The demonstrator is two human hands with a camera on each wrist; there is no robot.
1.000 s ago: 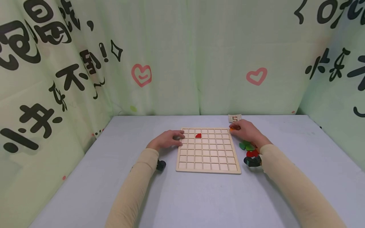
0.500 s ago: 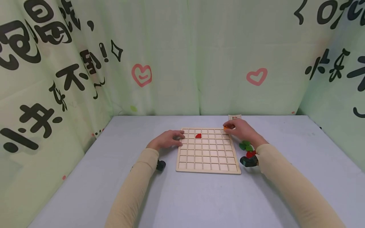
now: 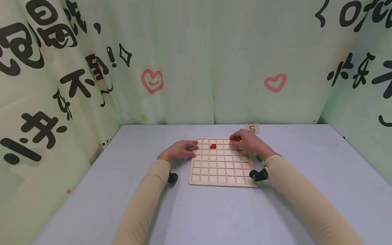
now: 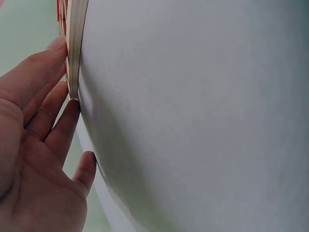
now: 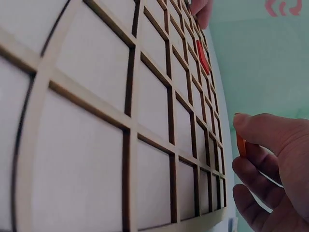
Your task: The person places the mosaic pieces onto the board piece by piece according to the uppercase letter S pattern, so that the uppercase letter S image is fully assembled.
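Observation:
A wooden grid board (image 3: 223,186) lies on the table, with one red quarter-round tile (image 3: 213,146) in a cell of its second row from the back. My left hand (image 3: 181,149) rests at the board's back left corner. In the left wrist view its thumb (image 4: 36,67) and fingertips touch the board's side edge, fingers mostly straight. My right hand (image 3: 248,140) is over the back right part of the board and pinches a small orange tile (image 5: 241,145) between thumb and fingers. Most of that tile is hidden by the fingers.
Right of the board, a green tile (image 3: 259,158) shows partly behind the right forearm. A small patterned card (image 3: 252,128) lies near the table's back edge. A printed curtain (image 3: 183,61) hangs behind and at both sides.
My right hand has moved left with the orange tile, from beside the board's right edge to over its back rows. The forearm now covers most loose tiles. My left hand stays put.

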